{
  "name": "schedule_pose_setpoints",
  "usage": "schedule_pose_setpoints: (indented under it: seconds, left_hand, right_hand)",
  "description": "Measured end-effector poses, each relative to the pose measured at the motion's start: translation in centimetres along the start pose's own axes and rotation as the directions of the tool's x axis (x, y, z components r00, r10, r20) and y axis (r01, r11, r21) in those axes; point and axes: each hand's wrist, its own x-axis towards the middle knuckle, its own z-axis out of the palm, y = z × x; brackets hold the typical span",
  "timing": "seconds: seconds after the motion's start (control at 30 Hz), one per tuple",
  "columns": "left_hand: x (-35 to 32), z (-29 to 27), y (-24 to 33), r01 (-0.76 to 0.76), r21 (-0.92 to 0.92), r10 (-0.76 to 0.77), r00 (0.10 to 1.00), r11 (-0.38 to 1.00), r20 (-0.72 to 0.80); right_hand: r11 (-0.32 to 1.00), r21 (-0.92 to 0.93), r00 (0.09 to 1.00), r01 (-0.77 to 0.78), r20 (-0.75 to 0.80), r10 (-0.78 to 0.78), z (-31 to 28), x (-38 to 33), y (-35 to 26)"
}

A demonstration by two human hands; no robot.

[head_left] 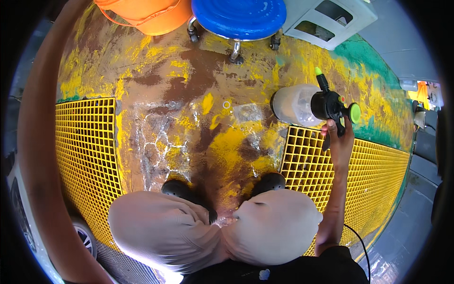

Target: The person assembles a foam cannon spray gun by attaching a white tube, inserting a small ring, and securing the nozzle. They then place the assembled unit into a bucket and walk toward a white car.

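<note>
Near: my knees (215,232) over the floor (189,94). Right: my right hand (339,137) clamped on a sprayer (312,105) above the right grate (359,170), long axis left-right, pump head rightward. Far: stool (239,19), bucket (146,14). Left hand unseen.

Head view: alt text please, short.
Seen from above, the person's right hand grips a pump sprayer bottle by its black handle over a paint-stained floor flanked by yellow gratings; the left arm reaches out of frame.

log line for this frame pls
right hand: grip on pump sprayer handle | left hand: out of view | sprayer above floor, by yellow grate
</note>
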Motion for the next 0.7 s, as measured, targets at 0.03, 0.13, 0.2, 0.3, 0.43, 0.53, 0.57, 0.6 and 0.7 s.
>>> schedule_pose_setpoints:
  seconds: [0.03, 0.13, 0.2, 0.3, 0.43, 0.53, 0.57, 0.6, 0.7]
  left_hand:
    - [-0.1, 0.2, -1.5, -0.059, 0.046, 0.054, 0.992, 0.997, 0.114]
    - [-0.3, 2.7, -3.7, -0.235, 0.129, 0.195, 0.945, 0.963, 0.263]
    - [0.3, 5.1, -4.3, -0.243, 0.122, 0.226, 0.964, 0.962, 0.138]
    - [1.1, 8.0, -5.6, -0.151, 0.242, 0.127, 0.985, 0.959, 0.113]
    - [1.7, 9.9, -7.2, -0.143, 0.111, 0.15, 0.987, 0.984, -0.058]
    - [2.2, 9.7, -7.5, -0.172, 0.204, 0.164, 0.985, 0.964, 0.056]
    - [2.3, 9.3, -7.5, -0.276, 0.343, 0.254, 0.961, 0.898, 0.107]
    - [2.5, 8.9, -7.4, -0.377, 0.467, 0.334, 0.926, 0.8, 0.175]
    - [2.9, 8.1, -7.5, -0.116, 0.134, 0.075, 0.958, 0.984, 0.277]
  right_hand:
    - [0.998, 0.041, 0.999, -0.05, -0.006, 0.051, 0.7, -0.2, -0.4]
    - [0.993, 0.099, 0.997, -0.07, -0.021, 0.072, 3.9, -1.2, -1.6]
    - [0.956, 0.271, 0.989, -0.113, -0.06, 0.134, 6.1, -1.2, -2.2]
    - [0.894, 0.44, 0.979, -0.08, -0.133, 0.153, 9.1, -1.7, -3.4]
    - [0.885, 0.407, 0.918, -0.227, -0.215, 0.334, 10.3, -0.9, -5.8]
    - [0.893, 0.408, 0.961, -0.192, -0.108, 0.255, 10.1, 1.0, -8.2]
    - [0.9, 0.398, 0.978, -0.176, -0.037, 0.207, 10.4, 1.1, -9.0]
    - [0.892, 0.395, 0.974, -0.22, 0.038, 0.223, 10.5, 1.0, -9.9]
    - [0.84, 0.384, 0.916, -0.385, 0.269, 0.297, 10.7, 0.7, -13.0]
